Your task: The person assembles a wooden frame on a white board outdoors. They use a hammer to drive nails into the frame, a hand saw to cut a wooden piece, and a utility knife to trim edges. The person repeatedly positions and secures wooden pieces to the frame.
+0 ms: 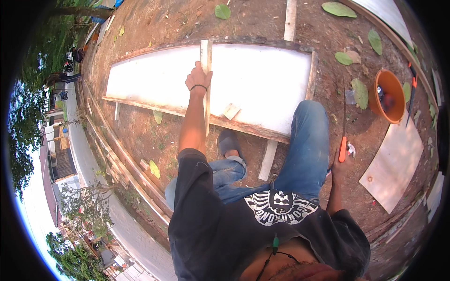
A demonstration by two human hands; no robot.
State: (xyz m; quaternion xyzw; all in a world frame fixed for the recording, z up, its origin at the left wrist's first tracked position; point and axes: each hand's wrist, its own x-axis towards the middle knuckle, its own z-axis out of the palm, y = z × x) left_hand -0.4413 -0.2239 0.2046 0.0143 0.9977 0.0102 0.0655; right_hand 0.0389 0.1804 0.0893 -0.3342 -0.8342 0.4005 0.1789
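A long wooden frame (262, 129) with a white panel (262, 79) set inside lies in front of me. Across it runs a narrow wooden batten (207, 107), its near end sticking out past the frame's near edge. My left hand (198, 78) is closed around the batten near its far end. Low at my right side, my right hand (340, 166) is closed at the orange handle of a handsaw (343, 146), whose thin dark blade points away from me. A hammer's metal head (351, 149) shows just beside that handle. A small wood block (231, 111) rests by the frame's near edge.
To the right stand an orange bucket (398, 100) with items inside and a flat plywood sheet (393, 161). Wood strips pass under the frame, one showing nearby (268, 160). Long timbers (126, 161) lie on the left. Large leaves (360, 92) dot the dirt ground.
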